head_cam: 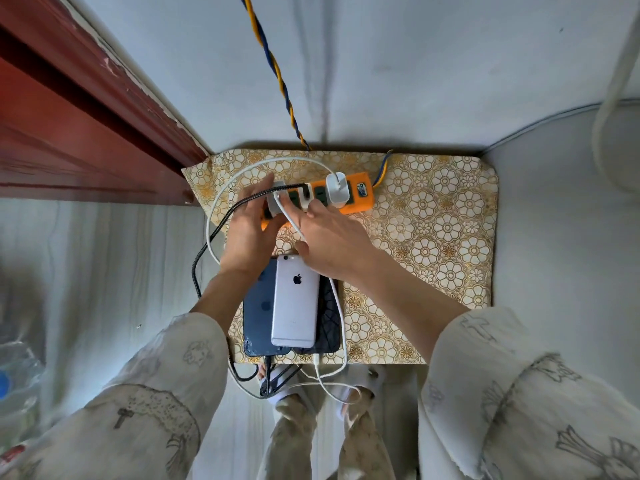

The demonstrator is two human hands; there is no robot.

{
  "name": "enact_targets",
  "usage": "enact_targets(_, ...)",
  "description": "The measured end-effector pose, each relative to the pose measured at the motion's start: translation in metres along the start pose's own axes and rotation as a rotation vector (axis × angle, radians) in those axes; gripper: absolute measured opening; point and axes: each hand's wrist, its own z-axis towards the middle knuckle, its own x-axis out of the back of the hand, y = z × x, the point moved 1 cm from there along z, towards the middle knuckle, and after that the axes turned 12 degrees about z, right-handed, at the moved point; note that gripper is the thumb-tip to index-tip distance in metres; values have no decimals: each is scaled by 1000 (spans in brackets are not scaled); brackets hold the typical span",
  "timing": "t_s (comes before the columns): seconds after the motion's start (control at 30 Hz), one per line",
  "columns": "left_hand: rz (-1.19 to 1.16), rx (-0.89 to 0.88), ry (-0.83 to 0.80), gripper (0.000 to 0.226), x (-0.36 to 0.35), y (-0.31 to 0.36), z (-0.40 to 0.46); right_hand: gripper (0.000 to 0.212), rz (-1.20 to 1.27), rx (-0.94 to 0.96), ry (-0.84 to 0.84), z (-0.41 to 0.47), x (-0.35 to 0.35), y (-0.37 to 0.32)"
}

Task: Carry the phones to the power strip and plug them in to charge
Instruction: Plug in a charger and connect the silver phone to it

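Three stacked phones (294,303) near orange power strip (353,199)

Left grip (246,226) and right grip (330,237) outstretched (fingers extended); sleeves rolled

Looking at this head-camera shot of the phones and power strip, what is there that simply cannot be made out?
- Head view: the power strip's left sockets, hidden behind both hands.
- The black phone, mostly covered by the silver phone.
- Whether the silver phone has a cable: its port is too small to tell.
- The bottle at the left edge, blurred and cut off.

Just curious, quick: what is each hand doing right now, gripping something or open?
Left hand: open, fingers resting on the power strip.
Right hand: open, fingers straight, touching the strip.
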Motion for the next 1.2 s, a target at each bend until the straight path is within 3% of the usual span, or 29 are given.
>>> enact_targets(0.17, -54, 41, 27, 45, 0, 8, -6, 69, 64, 50, 64, -17, -4, 2)
enact_targets(0.37, -1, 77, 53, 40, -3, 5, -1, 77, -62, -31, 105, -13, -8, 0)
enact_targets(0.67, 112, 45, 60, 40, -5, 8, 0, 79, -38, -142, 25, -10, -5, -3)
enact_targets(1.2, 175, 83, 92, 31, -2, 9, -3, 81, -109, -109, 4, -8, 1, -13)
